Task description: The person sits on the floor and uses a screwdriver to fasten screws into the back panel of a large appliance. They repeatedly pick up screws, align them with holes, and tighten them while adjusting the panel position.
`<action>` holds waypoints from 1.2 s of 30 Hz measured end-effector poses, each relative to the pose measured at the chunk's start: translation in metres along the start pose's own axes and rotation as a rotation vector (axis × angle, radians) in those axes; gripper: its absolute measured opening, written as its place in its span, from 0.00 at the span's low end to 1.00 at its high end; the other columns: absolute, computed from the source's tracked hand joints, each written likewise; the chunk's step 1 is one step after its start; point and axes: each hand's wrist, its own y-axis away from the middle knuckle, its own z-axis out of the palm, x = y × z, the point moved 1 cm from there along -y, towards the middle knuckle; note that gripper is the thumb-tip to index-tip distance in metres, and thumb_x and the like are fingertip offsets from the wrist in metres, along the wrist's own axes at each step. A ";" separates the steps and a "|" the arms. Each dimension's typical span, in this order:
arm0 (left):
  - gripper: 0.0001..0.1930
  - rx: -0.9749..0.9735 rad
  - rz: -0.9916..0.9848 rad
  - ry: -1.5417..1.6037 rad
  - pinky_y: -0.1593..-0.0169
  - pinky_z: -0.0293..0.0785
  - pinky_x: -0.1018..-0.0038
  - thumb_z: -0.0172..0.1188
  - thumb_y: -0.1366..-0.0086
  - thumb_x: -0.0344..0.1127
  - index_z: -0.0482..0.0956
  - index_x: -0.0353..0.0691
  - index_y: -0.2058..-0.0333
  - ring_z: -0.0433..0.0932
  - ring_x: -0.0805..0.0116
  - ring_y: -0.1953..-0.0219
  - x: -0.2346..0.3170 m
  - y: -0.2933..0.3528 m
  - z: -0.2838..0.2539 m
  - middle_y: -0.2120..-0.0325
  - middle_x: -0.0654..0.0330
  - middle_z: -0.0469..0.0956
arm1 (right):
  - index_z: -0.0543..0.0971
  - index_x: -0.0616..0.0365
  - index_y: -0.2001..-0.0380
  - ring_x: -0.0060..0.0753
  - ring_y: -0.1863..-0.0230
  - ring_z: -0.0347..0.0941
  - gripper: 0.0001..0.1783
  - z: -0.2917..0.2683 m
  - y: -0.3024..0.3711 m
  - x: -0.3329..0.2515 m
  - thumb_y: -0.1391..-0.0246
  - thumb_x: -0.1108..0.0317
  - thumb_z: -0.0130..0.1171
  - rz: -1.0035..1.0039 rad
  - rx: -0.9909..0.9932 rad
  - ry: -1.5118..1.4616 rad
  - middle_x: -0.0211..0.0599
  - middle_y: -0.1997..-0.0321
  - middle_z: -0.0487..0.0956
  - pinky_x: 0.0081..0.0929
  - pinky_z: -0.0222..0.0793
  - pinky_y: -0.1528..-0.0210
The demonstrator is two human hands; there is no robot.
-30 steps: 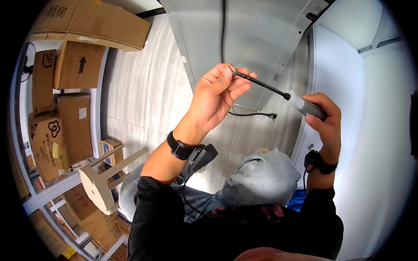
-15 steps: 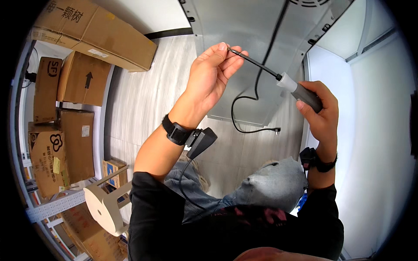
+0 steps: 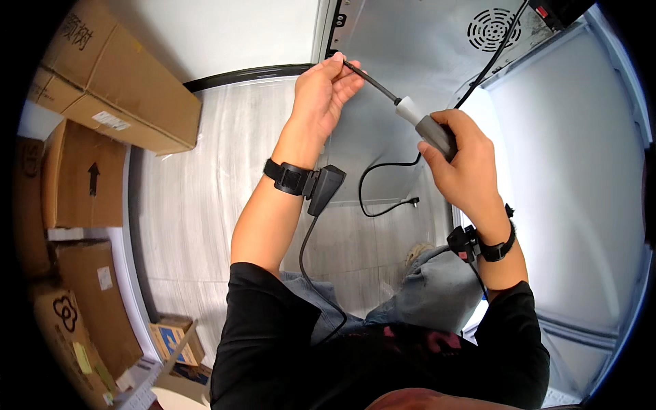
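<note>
A screwdriver [image 3: 409, 111] with a grey handle, a pale collar and a dark shaft slants up to the left. Wrapped round its handle is my right hand [image 3: 468, 164]. At the other end, my left hand [image 3: 318, 92] pinches the tip between thumb and forefinger, the remaining fingers loosely curled. Whether a small screw sits in that pinch is hidden. Both hands are in front of a grey metal panel [image 3: 403, 61] with a round vent [image 3: 493, 30], and the left fingertips are near its left edge. A black power cord [image 3: 364, 184] hangs before the panel, its plug low down.
Cardboard boxes [image 3: 130, 89] are stacked on a shelf to the left, with a smaller box [image 3: 176, 339] lower down. A pale panel [image 3: 567, 171] stands on the right. Wood-look floor [image 3: 205, 205] lies below. Black straps with small devices [image 3: 326, 190] circle both wrists, trailing thin cables.
The view has shifted, bringing the panel's left edge and vent into sight. My hands and the screwdriver have moved left and up toward that edge, keeping the same hold.
</note>
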 end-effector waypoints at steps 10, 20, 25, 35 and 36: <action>0.11 0.039 -0.096 -0.099 0.66 0.75 0.78 0.54 0.33 0.41 0.74 0.40 0.63 0.76 0.75 0.71 -0.012 -0.008 -0.029 0.71 0.63 0.78 | 0.71 0.60 0.62 0.22 0.74 0.70 0.15 0.089 0.043 -0.003 0.51 0.68 0.63 0.487 -0.021 -0.620 0.32 0.71 0.75 0.22 0.66 0.73; 0.11 0.127 0.025 -0.477 0.63 0.71 0.76 0.51 0.34 0.39 0.76 0.39 0.61 0.75 0.73 0.68 -0.004 -0.007 -0.013 0.69 0.62 0.78 | 0.67 0.62 0.62 0.18 0.74 0.69 0.15 0.116 0.036 -0.014 0.46 0.66 0.58 0.600 -0.066 -1.324 0.34 0.70 0.74 0.19 0.68 0.77; 0.10 0.078 0.098 -0.474 0.59 0.70 0.75 0.51 0.35 0.38 0.76 0.38 0.61 0.76 0.71 0.64 -0.001 -0.011 -0.007 0.66 0.60 0.79 | 0.68 0.64 0.62 0.17 0.74 0.68 0.13 0.101 0.035 -0.002 0.44 0.66 0.56 0.591 -0.140 -1.337 0.32 0.72 0.73 0.19 0.69 0.75; 0.11 0.087 0.183 -0.485 0.51 0.62 0.73 0.51 0.35 0.38 0.77 0.39 0.60 0.73 0.72 0.57 0.001 -0.013 -0.005 0.62 0.63 0.79 | 0.70 0.61 0.59 0.18 0.69 0.73 0.15 0.101 0.029 -0.005 0.41 0.60 0.52 0.594 -0.192 -1.440 0.32 0.68 0.75 0.19 0.71 0.73; 0.11 0.099 0.183 -0.493 0.51 0.61 0.73 0.51 0.35 0.38 0.78 0.39 0.60 0.73 0.72 0.58 0.001 -0.013 -0.006 0.63 0.63 0.79 | 0.70 0.61 0.59 0.19 0.71 0.73 0.15 0.101 0.029 -0.007 0.41 0.59 0.51 0.613 -0.200 -1.443 0.32 0.68 0.76 0.19 0.70 0.74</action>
